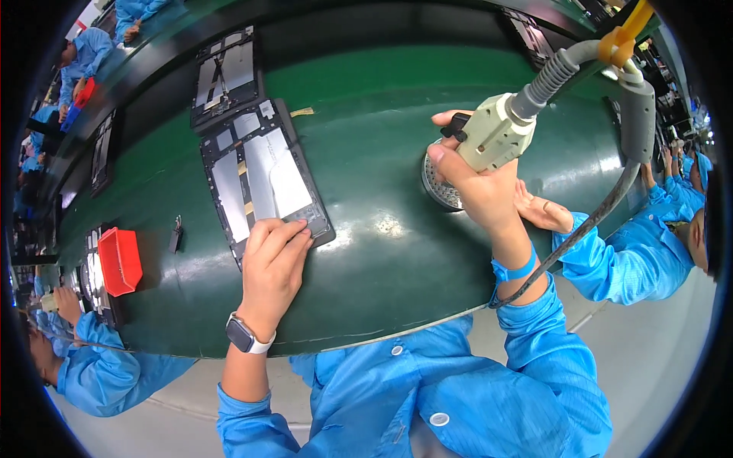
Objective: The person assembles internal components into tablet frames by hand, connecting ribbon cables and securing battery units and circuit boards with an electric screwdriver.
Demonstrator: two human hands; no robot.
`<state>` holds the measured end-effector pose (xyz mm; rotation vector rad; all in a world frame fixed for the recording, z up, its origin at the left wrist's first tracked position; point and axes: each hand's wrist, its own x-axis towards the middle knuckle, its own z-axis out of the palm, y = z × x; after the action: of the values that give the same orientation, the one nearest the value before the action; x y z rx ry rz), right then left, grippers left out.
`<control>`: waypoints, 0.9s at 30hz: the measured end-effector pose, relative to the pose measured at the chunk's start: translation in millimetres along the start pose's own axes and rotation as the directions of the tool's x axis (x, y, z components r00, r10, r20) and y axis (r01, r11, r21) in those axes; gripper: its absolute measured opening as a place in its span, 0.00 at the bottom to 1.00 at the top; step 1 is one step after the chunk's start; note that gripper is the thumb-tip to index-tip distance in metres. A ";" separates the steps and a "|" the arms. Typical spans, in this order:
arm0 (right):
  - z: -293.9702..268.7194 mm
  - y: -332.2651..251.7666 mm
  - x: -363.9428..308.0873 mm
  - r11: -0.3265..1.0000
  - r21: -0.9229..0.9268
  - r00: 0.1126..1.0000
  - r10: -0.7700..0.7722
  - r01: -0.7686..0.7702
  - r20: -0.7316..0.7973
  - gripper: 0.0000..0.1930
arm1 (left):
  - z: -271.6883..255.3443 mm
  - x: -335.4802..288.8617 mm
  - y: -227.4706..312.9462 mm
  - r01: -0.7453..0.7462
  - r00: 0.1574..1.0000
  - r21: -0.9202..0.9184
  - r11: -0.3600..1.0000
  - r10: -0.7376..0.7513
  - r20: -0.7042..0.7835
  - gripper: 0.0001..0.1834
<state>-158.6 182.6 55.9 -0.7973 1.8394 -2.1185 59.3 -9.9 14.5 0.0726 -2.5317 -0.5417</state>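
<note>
My left hand [273,256] grips the near end of an opened tablet [281,177], its fingers bent together over the lower edge. The tablet lies on the green bench, silver plates and black frame facing up. My right hand [489,195] is wrapped round a pale electric screwdriver [498,136] with a black lever. That tool is held above a round metal dish [432,182] with a perforated-looking top; the tool's tip is hidden behind my hand. Just right of my right wrist is another person's open hand [544,211].
A second opened tablet [227,76] lies beyond the first. A red bin [120,261] and a small black part [177,235] are at the left. The screwdriver's grey cable [592,225] loops down past my right forearm. Co-workers in blue sit on both sides.
</note>
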 end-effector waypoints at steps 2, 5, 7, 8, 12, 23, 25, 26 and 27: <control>-1.7 0.0 -1.8 1.000 -0.001 1.000 0.008 -0.008 -0.004 0.19 | 1.7 4.6 0.5 0.003 1.000 -0.054 0.999 -0.002 0.015 0.11; -1.0 -0.2 -1.2 0.998 -0.053 0.998 0.044 -0.042 0.039 0.19 | -4.0 1.7 -1.5 0.002 1.000 -0.075 0.997 -0.001 0.019 0.11; -1.4 3.9 2.4 0.993 -0.102 0.993 -0.049 0.061 0.111 0.19 | -6.0 4.3 4.7 -0.021 0.999 -0.080 0.997 0.024 0.027 0.11; -1.1 0.5 1.7 0.995 -0.099 0.993 -0.008 0.020 0.120 0.19 | -5.8 6.2 8.4 0.008 1.000 -0.056 0.998 -0.007 0.025 0.10; -4.1 -3.3 3.6 0.996 -0.063 0.990 0.075 -0.067 0.122 0.19 | -2.6 2.4 11.7 0.052 0.998 0.043 0.998 -0.053 0.018 0.09; -27.0 6.9 1.9 0.996 0.079 0.990 -0.021 0.032 -0.139 0.14 | -22.9 -37.4 -34.5 0.558 0.807 -0.055 0.828 -0.557 -0.197 0.25; -27.9 10.6 -2.1 0.986 0.169 0.992 0.018 0.003 -0.124 0.15 | -14.9 -40.4 -25.8 0.542 0.821 -0.166 0.824 -0.561 -0.106 0.26; -27.8 12.3 -4.2 0.987 0.163 0.992 0.017 0.005 -0.129 0.15 | -11.2 -37.7 -21.0 0.519 0.841 -0.138 0.843 -0.533 -0.089 0.26; -28.5 15.5 -4.7 0.988 0.153 0.992 0.011 0.008 -0.124 0.15 | -7.0 -32.7 -14.5 0.499 0.858 -0.105 0.860 -0.508 -0.079 0.25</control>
<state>-172.7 206.1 37.8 -0.6415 1.7065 -2.3236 89.9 -20.6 -2.3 0.7352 -2.3740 -0.8172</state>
